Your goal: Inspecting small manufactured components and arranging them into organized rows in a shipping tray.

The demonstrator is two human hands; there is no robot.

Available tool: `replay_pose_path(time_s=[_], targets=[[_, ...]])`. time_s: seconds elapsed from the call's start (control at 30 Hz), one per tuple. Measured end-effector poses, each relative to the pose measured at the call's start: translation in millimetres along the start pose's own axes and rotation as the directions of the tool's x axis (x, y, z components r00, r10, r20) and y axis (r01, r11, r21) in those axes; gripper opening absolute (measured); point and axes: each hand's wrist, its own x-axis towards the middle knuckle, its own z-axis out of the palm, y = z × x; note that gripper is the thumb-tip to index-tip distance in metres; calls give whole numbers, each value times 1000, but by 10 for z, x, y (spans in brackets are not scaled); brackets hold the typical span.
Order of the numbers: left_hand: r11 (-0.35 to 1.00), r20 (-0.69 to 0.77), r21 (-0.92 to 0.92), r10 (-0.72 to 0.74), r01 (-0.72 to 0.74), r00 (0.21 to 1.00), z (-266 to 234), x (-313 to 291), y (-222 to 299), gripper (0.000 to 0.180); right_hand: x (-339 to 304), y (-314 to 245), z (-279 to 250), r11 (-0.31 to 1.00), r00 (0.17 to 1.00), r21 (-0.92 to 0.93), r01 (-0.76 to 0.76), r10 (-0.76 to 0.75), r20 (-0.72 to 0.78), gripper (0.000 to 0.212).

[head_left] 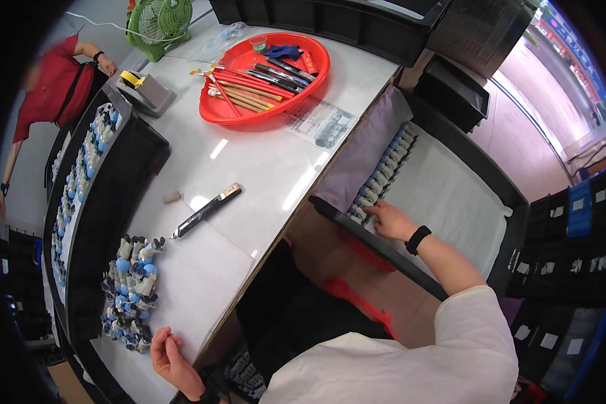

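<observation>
My right hand (392,222) reaches into a black crate (438,283) lined with white sheet. Its index finger is stretched out and touches the near end of a row of small figurines (384,168) in white, blue and dark colours. Nothing shows gripped in that hand. At the lower left, my left hand (173,363) rests by the table edge with loosely bent fingers, and I see nothing in it. Just beyond it lies a cluster of similar figurines (131,289), packed together on the white table (202,269).
A black utility knife (206,211) lies mid-table beside a small pale block (172,197). Further back are a red tray (215,120) of brushes and pens, a tape dispenser (148,97) and a green fan (158,23). Another crate (104,222) holds figurines. A person in red (47,84) stands at far left.
</observation>
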Motion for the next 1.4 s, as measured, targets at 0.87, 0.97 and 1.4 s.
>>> replay_pose_path(time_s=[0.87, 0.97, 1.4], targets=[[998, -22, -6, -58, 58, 998, 84, -7, 129, 16, 562, 506, -189, 967, 815, 226, -120, 226, -534, 17], [1000, 2, -10, -18, 18, 1000, 74, -2, 126, 16, 676, 550, -233, 966, 834, 179, -189, 254, -490, 16], [999, 2, 29, -15, 15, 1000, 61, 12, 106, 17, 898, 772, -491, 918, 789, -141, -372, 232, -569, 10]])
